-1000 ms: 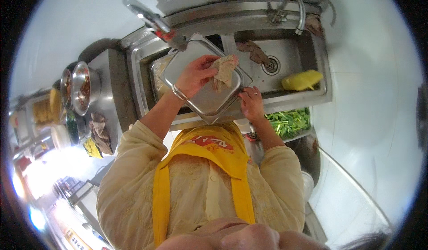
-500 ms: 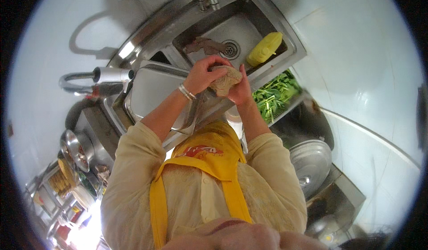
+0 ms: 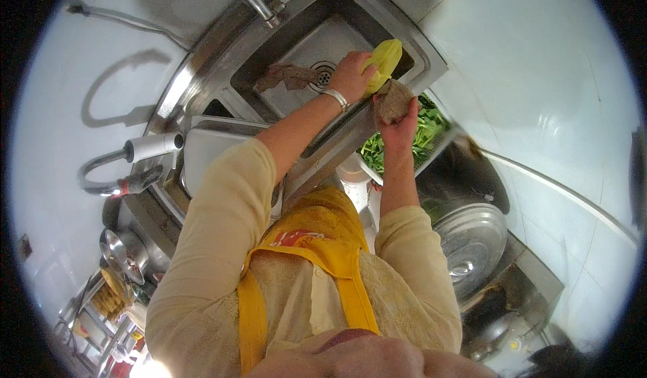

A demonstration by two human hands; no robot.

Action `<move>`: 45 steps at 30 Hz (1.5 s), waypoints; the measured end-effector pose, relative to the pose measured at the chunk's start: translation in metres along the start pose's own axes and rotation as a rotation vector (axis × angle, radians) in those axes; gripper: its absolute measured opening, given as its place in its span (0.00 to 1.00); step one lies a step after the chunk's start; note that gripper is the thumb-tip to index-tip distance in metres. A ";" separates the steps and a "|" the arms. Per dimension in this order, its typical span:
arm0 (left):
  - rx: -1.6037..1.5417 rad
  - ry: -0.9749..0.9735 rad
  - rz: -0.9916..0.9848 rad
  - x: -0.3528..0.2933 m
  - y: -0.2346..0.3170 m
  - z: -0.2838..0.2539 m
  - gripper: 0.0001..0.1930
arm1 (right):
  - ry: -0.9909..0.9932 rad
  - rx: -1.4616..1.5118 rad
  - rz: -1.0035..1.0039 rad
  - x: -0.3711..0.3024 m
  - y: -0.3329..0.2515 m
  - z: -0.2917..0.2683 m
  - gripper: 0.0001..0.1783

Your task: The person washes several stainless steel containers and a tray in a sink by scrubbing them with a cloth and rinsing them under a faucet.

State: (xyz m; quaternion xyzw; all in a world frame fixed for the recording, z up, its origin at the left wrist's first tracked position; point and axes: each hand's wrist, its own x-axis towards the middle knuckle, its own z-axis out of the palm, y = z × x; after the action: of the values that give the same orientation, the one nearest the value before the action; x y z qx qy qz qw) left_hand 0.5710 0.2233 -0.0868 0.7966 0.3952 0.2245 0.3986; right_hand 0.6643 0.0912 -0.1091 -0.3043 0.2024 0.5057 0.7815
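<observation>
My left hand (image 3: 353, 79) is closed round a yellow plastic bottle (image 3: 384, 61), likely of dish soap, at the right end of the steel sink (image 3: 424, 41). In my right hand (image 3: 402, 127) is a brownish-grey scrubbing pad (image 3: 393, 102) or folded cloth, held just outside the sink's near right corner. Bottle and pad nearly meet; I cannot tell whether they touch. A wet brown cloth (image 3: 286, 77) lies in the basin beside the round drain (image 3: 324, 75).
A chrome faucet (image 3: 258, 2) rises behind the basin. To the left are a rectangular steel pan (image 3: 226, 142) and a white-headed tap (image 3: 153, 146). Green leafy vegetables (image 3: 426, 139) fill a container below the right hand, with a large metal lid (image 3: 472, 246) nearer me.
My left hand has let go of the pad, reached right and taken hold of the yellow bottle. My right hand has carried the pad rightward, over the edge of the greens.
</observation>
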 end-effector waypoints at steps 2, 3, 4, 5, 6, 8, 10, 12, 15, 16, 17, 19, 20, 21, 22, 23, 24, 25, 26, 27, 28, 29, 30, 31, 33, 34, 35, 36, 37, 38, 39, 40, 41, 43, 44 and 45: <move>0.020 -0.024 -0.025 0.005 -0.007 0.020 0.21 | -0.064 -0.021 0.010 0.011 -0.005 0.004 0.26; 0.010 -0.049 -0.044 0.009 -0.008 0.028 0.22 | -0.080 -0.040 0.011 0.020 -0.007 0.001 0.26; 0.000 -0.073 -0.063 0.012 -0.010 0.033 0.23 | -0.096 -0.061 0.014 0.029 -0.009 -0.004 0.26; 0.003 -0.063 -0.065 0.012 -0.013 0.037 0.23 | -0.113 -0.082 0.017 0.037 -0.009 -0.008 0.26; 0.006 -0.059 -0.063 0.009 -0.012 0.039 0.23 | -0.103 -0.062 0.044 0.046 -0.011 -0.013 0.25; 0.040 -0.032 -0.031 0.009 -0.010 0.044 0.23 | -0.084 -0.021 0.097 0.062 -0.016 -0.024 0.25; 0.116 0.021 0.019 0.010 -0.014 0.044 0.23 | -0.068 -0.033 0.094 0.065 -0.013 -0.018 0.25; 0.158 0.012 0.050 0.010 -0.018 0.044 0.24 | -0.073 -0.046 0.105 0.063 -0.012 -0.014 0.26; 0.272 -0.023 0.042 0.007 -0.019 0.046 0.26 | -0.089 -0.048 0.141 0.055 -0.014 -0.008 0.26; 0.318 -0.031 0.032 0.008 -0.017 0.047 0.27 | -0.079 -0.037 0.149 0.054 -0.015 -0.005 0.25; 0.293 -0.070 0.022 0.008 -0.018 0.045 0.27 | -0.069 -0.026 0.158 0.052 -0.017 -0.003 0.25; 0.255 -0.147 0.005 0.011 -0.024 0.038 0.28 | -0.082 -0.034 0.141 0.056 -0.019 -0.011 0.25; 0.237 -0.130 0.013 0.014 -0.025 0.037 0.28 | -0.088 -0.039 0.133 0.059 -0.020 -0.014 0.25; 0.220 -0.120 0.014 0.013 -0.033 0.039 0.28 | -0.083 -0.037 0.149 0.060 -0.019 -0.013 0.25; 0.204 -0.111 0.013 0.012 -0.040 0.041 0.28 | -0.079 -0.034 0.165 0.060 -0.017 -0.012 0.25; 0.247 -0.134 0.061 0.011 -0.046 0.044 0.28 | -0.075 -0.032 0.181 0.060 -0.015 -0.011 0.25; 0.285 -0.158 0.110 0.011 -0.045 0.046 0.28 | -0.096 -0.039 0.154 0.062 -0.014 -0.011 0.25; 0.309 -0.171 0.099 0.007 -0.042 0.050 0.28 | -0.118 -0.046 0.128 0.066 -0.012 -0.009 0.25; 0.340 -0.186 0.090 0.005 -0.041 0.051 0.28 | -0.140 -0.053 0.102 0.068 -0.013 -0.009 0.26; 0.352 -0.187 0.030 0.003 -0.015 0.044 0.28 | -0.163 -0.032 0.135 0.066 -0.021 -0.010 0.26; 0.367 -0.173 -0.028 0.006 0.002 0.034 0.28 | -0.189 -0.016 0.176 0.059 -0.027 -0.003 0.27; 0.330 -0.123 -0.038 0.008 0.001 0.033 0.28 | -0.134 -0.022 0.105 0.054 -0.030 0.006 0.28; 0.292 -0.069 -0.058 0.004 -0.006 0.032 0.28 | -0.079 -0.034 0.043 0.042 -0.030 0.019 0.28; 0.256 -0.020 -0.086 -0.003 -0.019 0.033 0.28 | -0.140 -0.013 0.070 0.031 -0.034 0.022 0.27; 0.041 0.148 0.006 -0.020 -0.057 0.030 0.27 | -0.112 -0.138 0.042 0.017 -0.038 0.028 0.28; -0.056 0.229 0.056 -0.027 -0.064 0.017 0.26 | -0.099 -0.192 0.029 0.003 -0.031 0.042 0.29; -0.320 0.170 -0.074 -0.038 -0.068 0.006 0.25 | -0.035 -0.089 0.018 -0.012 -0.020 0.057 0.27; -0.589 0.099 -0.195 -0.053 -0.046 -0.015 0.25 | -0.201 -0.049 0.146 -0.014 -0.012 0.048 0.26; -0.856 0.045 -0.321 -0.070 -0.031 -0.035 0.24 | -0.367 -0.011 0.293 -0.014 0.001 0.037 0.25; -0.951 0.073 -0.345 -0.088 -0.028 -0.051 0.24 | -0.537 0.027 0.462 -0.015 0.017 0.033 0.24; -1.051 0.102 -0.369 -0.106 -0.027 -0.064 0.24 | -0.424 -0.073 0.440 -0.039 0.047 0.049 0.23; -1.150 0.123 -0.380 -0.120 -0.027 -0.078 0.25 | -0.258 -0.172 0.444 -0.057 0.078 0.064 0.23; -1.254 0.165 -0.390 -0.133 -0.028 -0.093 0.24 | -0.099 -0.281 0.448 -0.073 0.109 0.077 0.22; -1.463 0.240 -0.389 -0.158 -0.028 -0.120 0.24 | -0.047 -0.381 0.463 -0.093 0.160 0.080 0.22; -1.329 0.311 -0.342 -0.173 -0.028 -0.133 0.24 | -0.151 -0.360 0.483 -0.097 0.183 0.074 0.23; -1.189 0.379 -0.303 -0.190 -0.027 -0.146 0.24 | -0.254 -0.332 0.508 -0.100 0.205 0.071 0.23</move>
State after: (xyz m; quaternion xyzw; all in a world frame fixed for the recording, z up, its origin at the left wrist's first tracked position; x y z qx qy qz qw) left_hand 0.3485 0.1465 -0.0321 0.3212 0.3751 0.4834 0.7228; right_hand 0.4368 0.1349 -0.0505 -0.3020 0.0877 0.7443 0.5892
